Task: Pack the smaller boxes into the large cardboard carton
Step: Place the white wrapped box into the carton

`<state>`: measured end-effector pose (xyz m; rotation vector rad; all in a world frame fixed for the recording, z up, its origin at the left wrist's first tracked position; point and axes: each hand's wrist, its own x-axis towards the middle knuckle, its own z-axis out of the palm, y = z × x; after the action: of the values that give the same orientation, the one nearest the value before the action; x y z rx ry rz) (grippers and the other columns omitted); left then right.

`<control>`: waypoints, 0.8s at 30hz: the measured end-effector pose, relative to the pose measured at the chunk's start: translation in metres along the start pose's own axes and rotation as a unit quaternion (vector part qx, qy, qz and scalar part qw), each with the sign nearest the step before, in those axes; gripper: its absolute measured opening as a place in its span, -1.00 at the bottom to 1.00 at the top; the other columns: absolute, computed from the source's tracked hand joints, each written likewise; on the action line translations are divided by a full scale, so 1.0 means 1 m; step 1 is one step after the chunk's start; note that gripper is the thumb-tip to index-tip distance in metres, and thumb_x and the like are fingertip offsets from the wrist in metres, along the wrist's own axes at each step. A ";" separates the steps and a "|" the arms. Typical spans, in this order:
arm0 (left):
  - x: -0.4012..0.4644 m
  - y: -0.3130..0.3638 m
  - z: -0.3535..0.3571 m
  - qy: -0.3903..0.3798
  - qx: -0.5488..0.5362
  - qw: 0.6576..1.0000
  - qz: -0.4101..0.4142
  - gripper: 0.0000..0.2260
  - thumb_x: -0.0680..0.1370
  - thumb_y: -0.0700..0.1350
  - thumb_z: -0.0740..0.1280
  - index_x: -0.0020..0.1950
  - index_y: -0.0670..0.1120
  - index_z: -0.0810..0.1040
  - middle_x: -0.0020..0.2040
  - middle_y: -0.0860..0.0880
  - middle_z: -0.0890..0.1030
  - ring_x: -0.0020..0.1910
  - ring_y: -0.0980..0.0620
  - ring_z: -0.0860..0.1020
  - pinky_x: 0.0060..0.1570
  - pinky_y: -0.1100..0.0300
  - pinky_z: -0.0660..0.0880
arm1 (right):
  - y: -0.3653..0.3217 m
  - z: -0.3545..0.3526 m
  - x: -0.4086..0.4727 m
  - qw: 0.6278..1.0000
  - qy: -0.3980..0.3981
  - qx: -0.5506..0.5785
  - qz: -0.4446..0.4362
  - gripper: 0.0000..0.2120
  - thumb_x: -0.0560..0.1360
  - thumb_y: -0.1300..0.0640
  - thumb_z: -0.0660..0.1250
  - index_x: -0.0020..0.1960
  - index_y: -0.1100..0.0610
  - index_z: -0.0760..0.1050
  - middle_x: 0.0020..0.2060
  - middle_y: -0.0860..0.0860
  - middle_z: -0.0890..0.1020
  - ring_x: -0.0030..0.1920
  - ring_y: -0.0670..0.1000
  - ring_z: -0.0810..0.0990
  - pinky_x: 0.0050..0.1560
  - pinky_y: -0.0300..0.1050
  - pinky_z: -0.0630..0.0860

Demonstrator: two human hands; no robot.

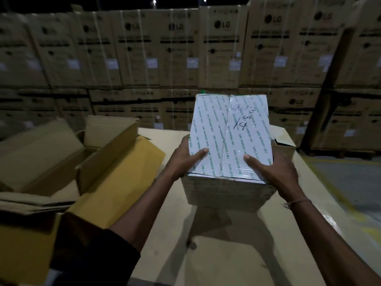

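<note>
Head view: both hands grip one small box (pixel 229 141), at centre-right, tilted so its top faces the camera. Left hand (pixel 185 156) clasps the left edge at 9 o'clock, thumb laid across the top; right hand (pixel 274 172) clasps the near right corner at 4 o'clock, thumb on top, fingers wrapped out of sight. Two-sided hold probably suits a box too broad for one hand. Top is glossy white printed tape, creased along the middle seam, with handwritten marks; sides are plain corrugated board. Whether its base touches the flat cardboard surface (pixel 237 254) below, cannot tell. Open carton (pixel 107 162) sits at 9 o'clock, just beside the left hand, flaps (pixel 115 145) standing up, yellow-brown inner face showing, interior mostly hidden. Likely next: carry the box left over the flap. Stacked cartons (pixel 185 48) wall the background at 12 o'clock.
</note>
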<state>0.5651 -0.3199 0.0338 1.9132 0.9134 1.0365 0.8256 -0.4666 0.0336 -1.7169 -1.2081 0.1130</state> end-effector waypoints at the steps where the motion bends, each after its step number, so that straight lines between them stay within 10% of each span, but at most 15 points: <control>1: -0.001 0.002 -0.017 0.007 0.004 1.000 0.009 -0.32 0.48 0.27 0.48 0.52 0.10 0.32 0.35 0.16 0.59 0.28 0.12 0.59 0.27 -0.10 0.56 | -0.014 0.008 -0.001 1.000 0.005 0.006 -0.016 -0.20 0.29 -0.55 0.43 0.46 -0.40 0.32 0.12 -0.35 0.63 0.11 -0.11 0.63 0.02 -0.10 0.51; 13: 0.001 0.003 -0.145 0.034 0.034 0.995 0.090 -0.19 0.41 0.29 0.55 0.55 0.19 0.25 0.40 0.17 0.55 0.34 0.13 0.56 0.27 -0.14 0.56 | -0.119 0.081 -0.011 0.994 0.071 0.039 -0.074 -0.18 0.32 -0.49 0.45 0.50 -0.34 0.26 0.12 -0.20 0.68 0.12 0.00 0.67 0.13 0.08 0.62; 24: 0.084 -0.004 -0.221 0.053 0.027 0.985 0.160 -0.20 0.48 0.07 0.57 0.59 0.05 0.21 0.38 0.09 0.57 0.31 0.15 0.58 0.30 -0.04 0.57 | -0.177 0.152 0.061 0.977 0.153 0.065 -0.130 -0.12 0.34 -0.46 0.46 0.56 -0.30 0.22 0.18 -0.25 0.64 0.14 -0.07 0.65 0.01 -0.15 0.52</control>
<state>0.4044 -0.1847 0.1423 2.1132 0.7112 1.3227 0.6530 -0.3190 0.1160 -1.3897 -1.1548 -0.2193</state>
